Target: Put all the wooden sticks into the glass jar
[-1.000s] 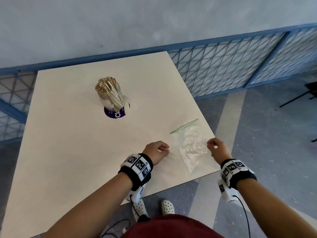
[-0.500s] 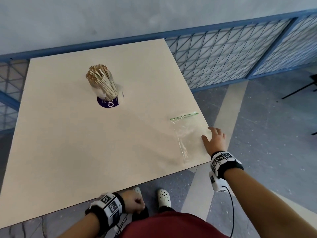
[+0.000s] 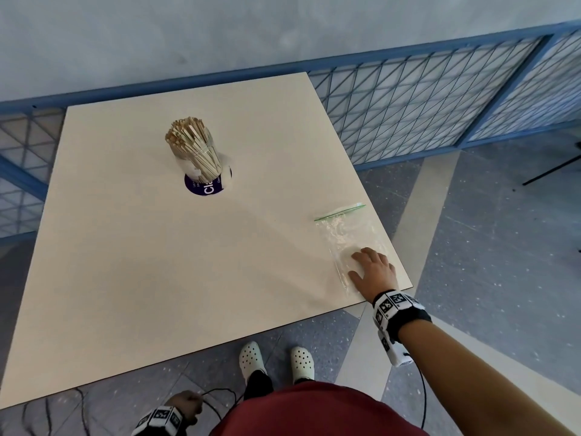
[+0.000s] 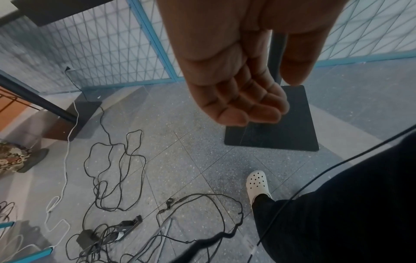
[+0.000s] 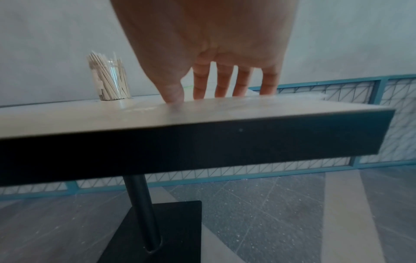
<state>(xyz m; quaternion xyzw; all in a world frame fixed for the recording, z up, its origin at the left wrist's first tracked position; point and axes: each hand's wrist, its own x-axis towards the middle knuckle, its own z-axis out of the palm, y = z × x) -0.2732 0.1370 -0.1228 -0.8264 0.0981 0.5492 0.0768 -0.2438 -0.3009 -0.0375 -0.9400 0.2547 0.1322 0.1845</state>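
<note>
A glass jar (image 3: 201,162) stands upright at the far left of the white table (image 3: 157,278), packed with wooden sticks (image 3: 187,133); it also shows in the right wrist view as the jar (image 5: 111,83). No loose stick is visible on the table. My right hand (image 3: 361,262) lies flat with straight fingers on an empty clear zip bag (image 3: 345,228) at the table's near right corner; seen from the wrist, the right hand (image 5: 202,94) touches the tabletop. My left hand (image 3: 185,404) hangs below the table edge. In its wrist view the left hand (image 4: 274,96) is loosely curled and holds nothing.
A purple round sticker (image 3: 204,188) lies under the jar. A blue mesh fence (image 3: 424,105) runs behind and to the right of the table. Loose cables (image 4: 117,160) lie on the floor. The table's black pedestal base (image 4: 281,128) and my white shoes (image 3: 251,360) are below.
My left hand left the tabletop and dropped below the near edge to my side. My right hand opened and slid from the table's right edge onto the bag.
</note>
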